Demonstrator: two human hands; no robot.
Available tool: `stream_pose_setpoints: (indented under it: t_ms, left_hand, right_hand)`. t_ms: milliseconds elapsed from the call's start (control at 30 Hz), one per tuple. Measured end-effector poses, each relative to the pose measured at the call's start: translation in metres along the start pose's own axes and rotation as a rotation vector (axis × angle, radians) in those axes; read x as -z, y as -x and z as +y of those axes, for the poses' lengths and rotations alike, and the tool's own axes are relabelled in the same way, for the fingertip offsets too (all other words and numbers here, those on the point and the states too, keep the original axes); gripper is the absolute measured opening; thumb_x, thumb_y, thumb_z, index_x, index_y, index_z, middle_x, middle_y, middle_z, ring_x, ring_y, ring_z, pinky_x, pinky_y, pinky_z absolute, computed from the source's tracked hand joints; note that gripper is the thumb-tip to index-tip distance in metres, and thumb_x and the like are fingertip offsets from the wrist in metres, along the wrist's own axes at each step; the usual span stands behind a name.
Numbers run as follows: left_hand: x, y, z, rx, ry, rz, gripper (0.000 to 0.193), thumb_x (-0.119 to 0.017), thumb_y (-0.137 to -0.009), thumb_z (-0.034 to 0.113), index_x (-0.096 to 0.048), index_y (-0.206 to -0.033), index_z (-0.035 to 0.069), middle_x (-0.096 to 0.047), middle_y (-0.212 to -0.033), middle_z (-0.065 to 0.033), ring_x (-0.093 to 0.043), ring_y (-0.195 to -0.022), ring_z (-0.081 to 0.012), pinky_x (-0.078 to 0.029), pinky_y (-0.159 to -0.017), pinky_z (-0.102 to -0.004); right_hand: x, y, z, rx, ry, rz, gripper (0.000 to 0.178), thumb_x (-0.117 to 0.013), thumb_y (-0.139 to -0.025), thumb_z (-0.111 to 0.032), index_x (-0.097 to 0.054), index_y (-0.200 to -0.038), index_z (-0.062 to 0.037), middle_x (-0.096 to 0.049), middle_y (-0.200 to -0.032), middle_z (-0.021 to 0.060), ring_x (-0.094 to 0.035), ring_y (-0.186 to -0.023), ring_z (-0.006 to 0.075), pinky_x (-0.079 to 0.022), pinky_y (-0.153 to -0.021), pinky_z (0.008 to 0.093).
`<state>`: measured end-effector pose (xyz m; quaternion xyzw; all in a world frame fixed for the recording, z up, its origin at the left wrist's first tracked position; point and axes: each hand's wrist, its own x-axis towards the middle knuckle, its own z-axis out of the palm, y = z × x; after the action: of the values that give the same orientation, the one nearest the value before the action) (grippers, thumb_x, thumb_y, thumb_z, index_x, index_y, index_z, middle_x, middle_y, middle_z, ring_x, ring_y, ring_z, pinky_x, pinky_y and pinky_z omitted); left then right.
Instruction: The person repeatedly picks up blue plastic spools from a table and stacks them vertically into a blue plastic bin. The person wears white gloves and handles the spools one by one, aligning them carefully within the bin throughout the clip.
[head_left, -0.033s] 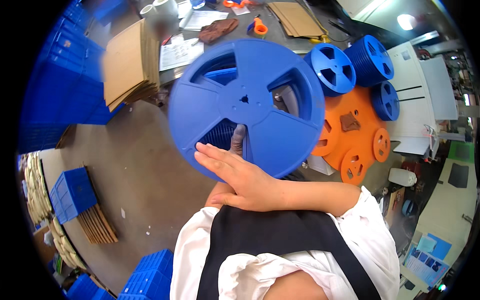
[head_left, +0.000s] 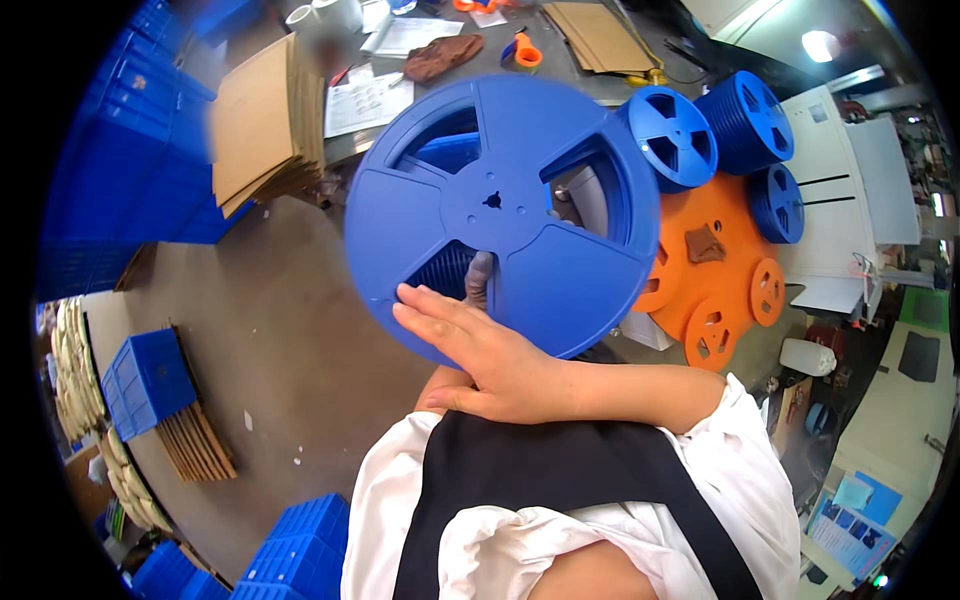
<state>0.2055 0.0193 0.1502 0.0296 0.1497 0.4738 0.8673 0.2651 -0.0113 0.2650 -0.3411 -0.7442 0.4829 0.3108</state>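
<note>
A stack of large blue plastic reels (head_left: 565,285) is held up in front of my chest. Its top face has a small keyed centre hole and wide cut-out windows, with ribbed edges of more reels showing through the lower one. My left hand (head_left: 478,280) grips the stack from the near side. Its grey-covered thumb hooks over the edge of that lower window, while the other fingers are hidden. My right hand (head_left: 490,352) lies across my left wrist at the reels' near edge, fingers stretched out and thumb apart, holding nothing.
Smaller blue reel stacks (head_left: 748,125) stand on an orange round table (head_left: 700,195) at right, with orange discs (head_left: 710,332) around it. Cardboard sheets (head_left: 255,120), papers (head_left: 370,105) and a tape dispenser (head_left: 522,52) lie on the far bench. Blue crates (head_left: 150,385) stand at left.
The reel stack sits very slightly farther right in view, along with the surroundings. Both hands keep their hold and pose.
</note>
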Motion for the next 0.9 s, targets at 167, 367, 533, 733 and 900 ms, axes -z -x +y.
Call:
stream_pose_setpoints:
  t_ms: [167, 367, 533, 733, 900]
  left_hand:
    - [0.003, -0.003, 0.001, -0.069, 0.085, -0.045, 0.074, -0.064, -0.086, 0.047, -0.038, -0.143, 0.007, -0.047, -0.141, -0.0107, -0.048, -0.128, -0.0265, -0.042, -0.108, -0.046]
    - [0.004, -0.016, -0.004, -0.177, 0.085, -0.045, 0.08, -0.065, -0.084, 0.053, -0.037, -0.145, 0.009, -0.045, -0.143, -0.012, -0.043, -0.133, -0.029, -0.037, -0.112, -0.0487]
    - [-0.003, -0.026, -0.002, -0.213, 0.081, -0.059, 0.085, -0.065, -0.082, 0.058, -0.035, -0.146, 0.01, -0.044, -0.144, -0.0131, -0.039, -0.136, -0.0311, -0.033, -0.115, -0.0509]
    - [0.005, -0.034, -0.006, -0.279, 0.109, -0.136, 0.086, -0.068, -0.079, 0.058, -0.039, -0.143, 0.008, -0.049, -0.14, -0.0115, -0.039, -0.137, -0.0277, -0.025, -0.12, -0.0467]
    - [0.04, -0.04, -0.009, -0.174, 0.115, -0.13, 0.085, -0.071, -0.079, 0.054, -0.043, -0.139, 0.001, -0.053, -0.135, -0.0123, -0.047, -0.13, -0.0282, -0.028, -0.118, -0.0454]
  right_hand:
    - [0.02, 0.011, -0.016, 0.016, -0.041, 0.002, 0.076, -0.073, -0.083, -0.018, -0.035, -0.148, -0.0072, -0.03, -0.154, 0.0189, -0.026, -0.144, 0.039, -0.028, -0.114, 0.0469]
    - [0.051, 0.026, -0.009, -0.068, 0.801, 0.097, 0.075, -0.076, -0.076, -0.034, -0.046, -0.141, -0.0084, -0.034, -0.153, 0.0167, -0.026, -0.144, 0.0388, -0.014, -0.115, 0.0567]
    - [0.045, 0.041, 0.024, -0.089, 0.691, -0.073, 0.076, -0.078, -0.074, -0.033, -0.048, -0.139, -0.008, -0.035, -0.151, 0.0177, -0.031, -0.141, 0.038, -0.027, -0.111, 0.0512]
    - [0.056, 0.05, 0.025, -0.022, 0.513, -0.11, 0.071, -0.077, -0.076, -0.027, -0.049, -0.138, -0.0069, -0.045, -0.145, 0.0169, -0.042, -0.134, 0.0336, -0.037, -0.106, 0.0445]
    - [0.105, 0.064, 0.052, 0.049, 0.282, 0.075, 0.058, -0.072, -0.082, -0.023, -0.054, -0.134, -0.0042, -0.055, -0.136, 0.0153, -0.054, -0.123, 0.0325, -0.043, -0.102, 0.0417]
